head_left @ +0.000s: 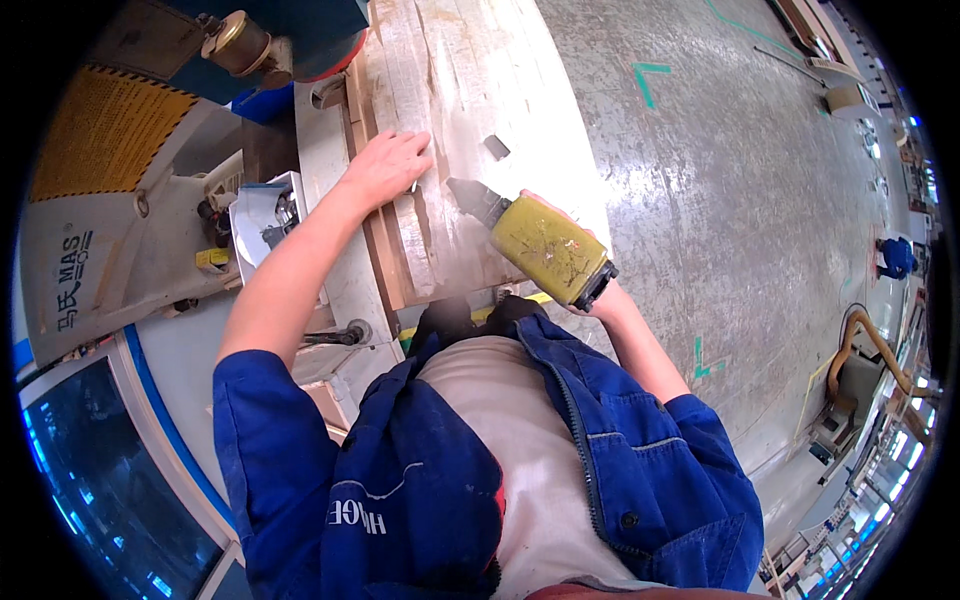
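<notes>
Right hand (612, 303): fingers closed around the yellow-green tool (548, 250), held over the worktop (500, 80), nozzle (478, 200) pointing up-left. Left hand (390, 165): fingers slightly bent, over the worktop's left side; cannot tell whether they grip anything. Dark block (497, 147) lies past the nozzle, well inside the right edge. Beyond that edge, floor (660, 170) spreads wide, giving room; left side tighter, white box (250, 215) beside the forearm
</notes>
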A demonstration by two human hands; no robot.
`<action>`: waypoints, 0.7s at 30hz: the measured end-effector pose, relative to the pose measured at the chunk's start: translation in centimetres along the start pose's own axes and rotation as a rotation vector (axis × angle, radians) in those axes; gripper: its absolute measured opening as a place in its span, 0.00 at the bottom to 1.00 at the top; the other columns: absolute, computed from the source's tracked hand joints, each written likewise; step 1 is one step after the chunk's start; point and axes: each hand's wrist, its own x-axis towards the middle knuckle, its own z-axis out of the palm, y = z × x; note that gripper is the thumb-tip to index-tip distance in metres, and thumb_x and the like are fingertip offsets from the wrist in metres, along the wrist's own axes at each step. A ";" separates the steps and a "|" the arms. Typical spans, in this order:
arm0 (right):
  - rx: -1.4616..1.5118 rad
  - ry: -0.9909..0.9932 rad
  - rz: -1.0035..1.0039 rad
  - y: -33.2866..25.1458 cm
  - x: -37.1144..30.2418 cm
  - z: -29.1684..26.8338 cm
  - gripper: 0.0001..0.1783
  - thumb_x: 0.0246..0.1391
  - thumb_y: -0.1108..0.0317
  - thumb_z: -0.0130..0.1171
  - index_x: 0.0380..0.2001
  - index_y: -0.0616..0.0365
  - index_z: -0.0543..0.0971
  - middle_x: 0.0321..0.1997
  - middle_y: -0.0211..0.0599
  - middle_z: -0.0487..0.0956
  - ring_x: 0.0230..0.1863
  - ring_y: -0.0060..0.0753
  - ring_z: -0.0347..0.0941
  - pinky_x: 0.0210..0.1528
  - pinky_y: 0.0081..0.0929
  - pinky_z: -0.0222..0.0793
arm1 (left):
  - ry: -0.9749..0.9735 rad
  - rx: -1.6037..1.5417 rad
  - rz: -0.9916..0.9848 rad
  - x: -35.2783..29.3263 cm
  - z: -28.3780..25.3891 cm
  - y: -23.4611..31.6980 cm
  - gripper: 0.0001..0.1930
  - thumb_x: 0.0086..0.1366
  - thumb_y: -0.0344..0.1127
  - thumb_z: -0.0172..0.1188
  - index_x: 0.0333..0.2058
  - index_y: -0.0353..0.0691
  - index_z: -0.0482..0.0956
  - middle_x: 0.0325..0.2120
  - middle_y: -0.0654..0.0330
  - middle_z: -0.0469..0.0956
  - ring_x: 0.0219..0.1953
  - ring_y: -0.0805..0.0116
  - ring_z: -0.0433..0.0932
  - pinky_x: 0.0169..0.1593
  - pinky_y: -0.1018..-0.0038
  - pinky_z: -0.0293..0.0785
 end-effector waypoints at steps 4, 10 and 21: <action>-0.024 0.001 -0.022 -0.3 0.1 -0.2 0.49 0.38 0.72 0.70 0.67 0.53 0.64 0.53 0.41 0.80 0.48 0.25 0.76 0.55 0.26 0.69 | -0.152 0.117 0.136 1.1 1.0 -1.0 0.04 0.54 0.30 0.54 0.28 0.45 0.77 0.33 0.59 0.73 0.41 0.63 0.76 0.44 0.67 0.69; 0.046 0.009 0.012 -0.8 0.1 -0.2 0.49 0.38 0.72 0.70 0.67 0.53 0.63 0.55 0.41 0.79 0.53 0.29 0.76 0.58 0.28 0.67 | 0.040 -0.425 -0.478 0.9 -2.0 1.5 0.06 0.55 0.23 0.55 0.33 0.37 0.77 0.27 0.56 0.77 0.30 0.65 0.79 0.35 0.65 0.74; 0.145 -0.005 -0.067 0.0 0.7 0.1 0.49 0.38 0.70 0.72 0.67 0.52 0.63 0.59 0.41 0.76 0.57 0.33 0.74 0.61 0.30 0.66 | 0.255 -0.788 -0.543 -3.8 -15.4 7.5 0.09 0.59 0.25 0.63 0.39 0.37 0.85 0.27 0.56 0.81 0.23 0.72 0.75 0.29 0.76 0.71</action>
